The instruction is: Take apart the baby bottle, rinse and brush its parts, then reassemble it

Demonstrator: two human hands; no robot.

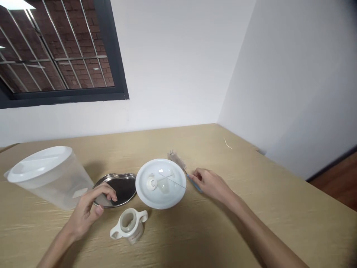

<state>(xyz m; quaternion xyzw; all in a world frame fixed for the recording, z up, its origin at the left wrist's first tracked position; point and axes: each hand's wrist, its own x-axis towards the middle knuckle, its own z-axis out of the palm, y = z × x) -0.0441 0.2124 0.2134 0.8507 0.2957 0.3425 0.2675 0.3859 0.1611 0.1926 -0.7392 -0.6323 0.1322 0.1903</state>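
My right hand [208, 183] is closed on the blue handle of a bottle brush [178, 160], whose grey bristles point away beside the white bowl. In the white bowl [160, 204] lie a small white ring-shaped part [152, 183], a translucent teat-like piece [163, 186] and a thin straight rod [175, 182] reaching over the rim. My left hand [90, 208] holds nothing, its fingers bent and apart from the thumb, above the near edge of the shiny metal kidney-shaped tray [122, 188]. Close to it stands a white two-handled cup [131, 225], uncovered at the top.
A tall translucent pitcher [55, 186] with a white lid [41, 163] stands at the left. A small pale strip [228, 144] lies toward the right back of the table [195, 238]. Walls border the table behind and at the right, with a barred window [61, 48] at upper left.
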